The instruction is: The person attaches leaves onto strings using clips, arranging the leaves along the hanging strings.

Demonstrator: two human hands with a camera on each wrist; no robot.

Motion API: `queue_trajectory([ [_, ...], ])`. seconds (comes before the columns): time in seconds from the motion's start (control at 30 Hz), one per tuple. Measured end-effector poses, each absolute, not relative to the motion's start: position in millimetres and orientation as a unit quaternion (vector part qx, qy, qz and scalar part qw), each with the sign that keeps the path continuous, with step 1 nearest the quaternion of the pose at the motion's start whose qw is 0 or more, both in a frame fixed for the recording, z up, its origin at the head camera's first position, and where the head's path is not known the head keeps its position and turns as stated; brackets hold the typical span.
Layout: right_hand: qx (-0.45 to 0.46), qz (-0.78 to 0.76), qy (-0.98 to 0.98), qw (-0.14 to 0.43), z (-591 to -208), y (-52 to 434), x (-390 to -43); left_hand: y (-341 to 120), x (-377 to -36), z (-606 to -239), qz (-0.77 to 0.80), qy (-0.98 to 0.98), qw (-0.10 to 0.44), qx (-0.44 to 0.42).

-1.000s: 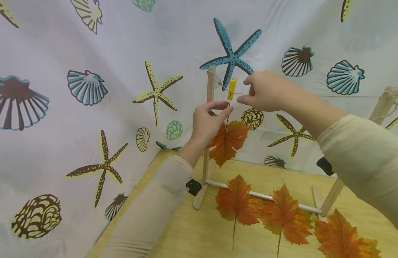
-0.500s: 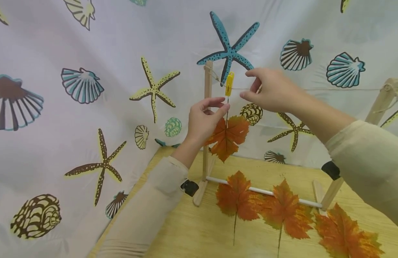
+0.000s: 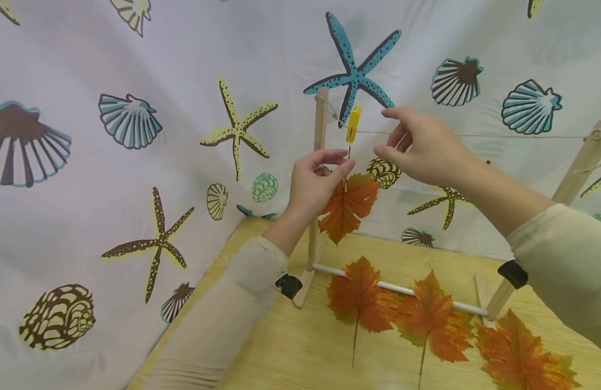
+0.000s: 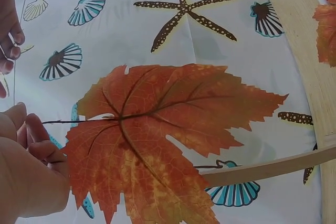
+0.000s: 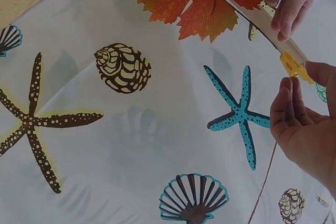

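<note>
On the string (image 3: 476,135) stretched between two wooden posts, close to the left post (image 3: 319,179), a yellow peg (image 3: 352,123) hangs with a leaf (image 3: 348,203) dangling under it by its stem. The step in hand looks like pegging this leaf to the line: the peg seems already on the string, with the stem running up to its lower end, though whether it bites the stem firmly cannot be told.

The left hand (image 3: 316,184) sits at 7 o'clock from the peg, thumb and forefinger pinching the stem just above the blade; the left wrist view shows curled fingers (image 4: 39,142) on the thin stem. The right hand (image 3: 419,146) is at 3 o'clock from the peg, just beside it but apart, fingers loosely parted and holding nothing.

Next, I judge, the left hand would need to let go gently and see that the leaf hangs by itself.

Three more leaves (image 3: 427,319) lie on the worktop (image 3: 291,352) at 6 o'clock, across the frame's white rod (image 3: 407,292). A shell-print cloth (image 3: 135,216) hangs behind.
</note>
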State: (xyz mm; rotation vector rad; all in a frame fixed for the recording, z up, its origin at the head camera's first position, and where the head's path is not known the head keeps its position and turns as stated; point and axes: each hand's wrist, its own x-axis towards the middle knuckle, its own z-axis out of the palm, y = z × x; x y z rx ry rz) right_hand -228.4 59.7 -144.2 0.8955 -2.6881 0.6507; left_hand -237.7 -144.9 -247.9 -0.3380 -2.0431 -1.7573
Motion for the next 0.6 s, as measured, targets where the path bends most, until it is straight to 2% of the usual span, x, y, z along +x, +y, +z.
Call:
queue_trajectory([
  [0.6, 0.336, 0.245, -0.893, 0.172, -176, 74, -220, -148, -234, -259, -0.637, -0.737, 0.179, -0.14],
])
